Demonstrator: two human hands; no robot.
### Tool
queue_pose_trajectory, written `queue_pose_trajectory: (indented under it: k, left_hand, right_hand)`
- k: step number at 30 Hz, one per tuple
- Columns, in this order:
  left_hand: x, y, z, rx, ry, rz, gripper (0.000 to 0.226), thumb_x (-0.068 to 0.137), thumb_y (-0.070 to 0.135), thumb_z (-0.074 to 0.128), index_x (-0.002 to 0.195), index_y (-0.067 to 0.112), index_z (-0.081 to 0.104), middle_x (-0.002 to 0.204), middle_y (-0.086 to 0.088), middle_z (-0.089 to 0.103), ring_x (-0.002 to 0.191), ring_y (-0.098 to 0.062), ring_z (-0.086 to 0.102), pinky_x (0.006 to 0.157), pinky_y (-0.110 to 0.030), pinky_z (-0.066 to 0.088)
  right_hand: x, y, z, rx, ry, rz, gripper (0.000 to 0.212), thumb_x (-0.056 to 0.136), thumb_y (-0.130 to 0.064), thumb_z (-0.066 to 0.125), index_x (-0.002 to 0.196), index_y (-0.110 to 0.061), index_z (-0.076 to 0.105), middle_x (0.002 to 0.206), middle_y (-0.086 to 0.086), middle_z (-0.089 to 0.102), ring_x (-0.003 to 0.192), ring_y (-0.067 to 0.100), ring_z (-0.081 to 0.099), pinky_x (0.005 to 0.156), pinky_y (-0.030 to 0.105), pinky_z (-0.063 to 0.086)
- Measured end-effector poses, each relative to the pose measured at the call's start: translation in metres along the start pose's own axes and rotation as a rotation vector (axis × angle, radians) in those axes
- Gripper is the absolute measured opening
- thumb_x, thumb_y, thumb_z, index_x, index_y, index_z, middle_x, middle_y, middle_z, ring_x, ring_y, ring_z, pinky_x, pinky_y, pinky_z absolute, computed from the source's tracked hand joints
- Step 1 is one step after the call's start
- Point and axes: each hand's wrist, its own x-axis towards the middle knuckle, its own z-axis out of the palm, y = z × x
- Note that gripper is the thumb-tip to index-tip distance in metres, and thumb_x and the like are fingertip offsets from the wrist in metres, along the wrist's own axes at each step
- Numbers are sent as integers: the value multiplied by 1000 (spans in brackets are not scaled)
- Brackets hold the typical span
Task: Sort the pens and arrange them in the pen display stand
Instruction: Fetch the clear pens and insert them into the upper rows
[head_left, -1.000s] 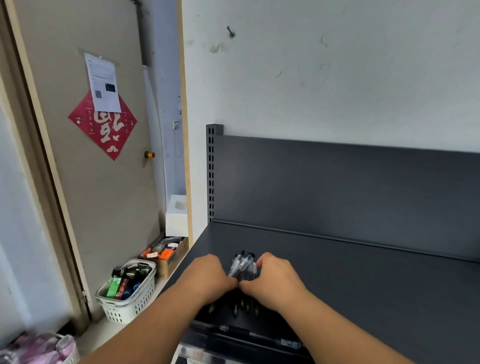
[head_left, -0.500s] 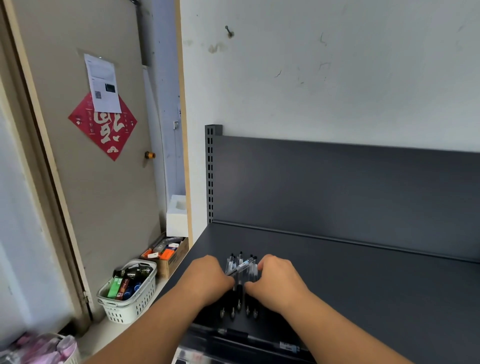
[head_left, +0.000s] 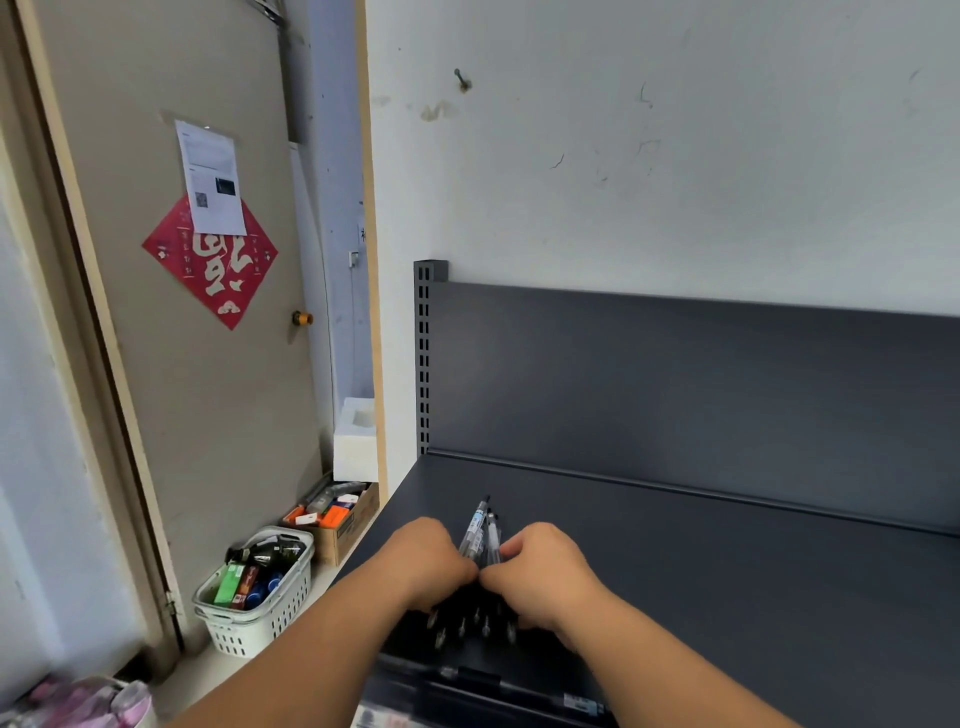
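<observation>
Wall (head_left: 675, 156), white and scuffed, rises behind the dark shelf (head_left: 727, 571). Left of the shelf stands a beige door (head_left: 208, 389). On the floor by the shelf's left edge sit a white basket (head_left: 260, 618) and a cardboard box (head_left: 353, 530). Over the shelf's near left part, the left grip (head_left: 431, 564) and right grip (head_left: 545, 577) clamp a bundle of pens (head_left: 480, 530) between them.

Scuffed white wall (head_left: 675, 156), beige door (head_left: 208, 415) with red diamond decoration (head_left: 213, 270), dark grey metal shelf (head_left: 727, 571)
</observation>
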Motion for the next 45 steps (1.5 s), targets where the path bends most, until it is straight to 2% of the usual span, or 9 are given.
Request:
queue_pose_trajectory:
  k: [4, 7, 10, 15, 24, 32, 37, 39, 45]
  left_hand:
    - [-5, -4, 0, -212, 7, -11, 25, 82, 21, 65, 61, 11, 55, 57, -5, 50, 50, -18, 45, 55, -26, 37]
    - [-6, -7, 1, -467, 25, 32, 19, 86, 18, 67, 75, 4, 71, 70, -12, 68, 60, -21, 60, 61, -29, 47]
    - [-9, -2, 2, -702, 2, 74, 9, 87, 12, 67, 89, 8, 75, 82, -12, 75, 75, -25, 70, 70, -35, 55]
    - [-18, 24, 13, -988, -161, 79, 16, 92, 4, 58, 99, 5, 72, 90, -16, 75, 80, -28, 72, 63, -32, 54]
    - [-49, 90, 60, -1096, -377, 175, 25, 98, 4, 46, 106, 10, 69, 94, -13, 75, 82, -23, 72, 68, -35, 53]
    - [-110, 180, 122, -1170, -611, 206, 21, 98, 4, 45, 109, 4, 63, 98, -18, 73, 79, -26, 70, 70, -42, 57]
    - [-176, 249, 181, -1199, -685, 259, 23, 99, 6, 44, 109, 7, 65, 99, -16, 73, 78, -25, 71, 59, -36, 57]
    - [-207, 280, 209, -1197, -684, 275, 22, 99, 7, 45, 110, 7, 64, 98, -15, 73, 82, -26, 69, 65, -40, 58]
    - [-288, 367, 282, -1197, -696, 300, 19, 98, 7, 48, 104, 10, 66, 86, -12, 75, 78, -26, 70, 52, -30, 54]
  right_hand:
    - [-1, 2, 0, 204, -59, 28, 11, 74, -15, 67, 81, -9, 73, 72, 6, 66, 65, 19, 62, 61, 32, 58]
    - [-5, 3, -6, 415, -92, 33, 9, 85, -7, 66, 86, -10, 74, 90, 12, 75, 82, 24, 72, 71, 36, 61]
    - [-11, 3, -18, 594, -73, 27, 13, 88, -2, 63, 92, -8, 74, 90, 13, 75, 81, 24, 73, 65, 32, 60]
    - [-23, 17, -36, 712, 47, 22, 13, 89, -6, 65, 99, -8, 73, 85, 9, 76, 77, 21, 74, 59, 28, 57]
    - [-76, 68, -83, 653, 291, -30, 17, 90, -7, 65, 97, -17, 76, 85, -1, 77, 81, 11, 73, 70, 22, 57]
    - [-157, 144, -150, 472, 599, 43, 1, 79, -20, 78, 80, -20, 77, 72, -6, 75, 72, 13, 72, 73, 34, 60]
    - [-232, 203, -206, 355, 741, 26, 19, 79, -22, 78, 68, -35, 69, 73, -13, 73, 72, 3, 70, 75, 25, 58]
    - [-266, 230, -230, 317, 764, 23, 19, 81, -22, 77, 71, -37, 69, 75, -13, 74, 74, 2, 70, 75, 23, 57]
    - [-352, 309, -302, 240, 701, 38, 12, 86, -18, 71, 92, -27, 77, 78, -8, 75, 76, 7, 72, 74, 31, 59]
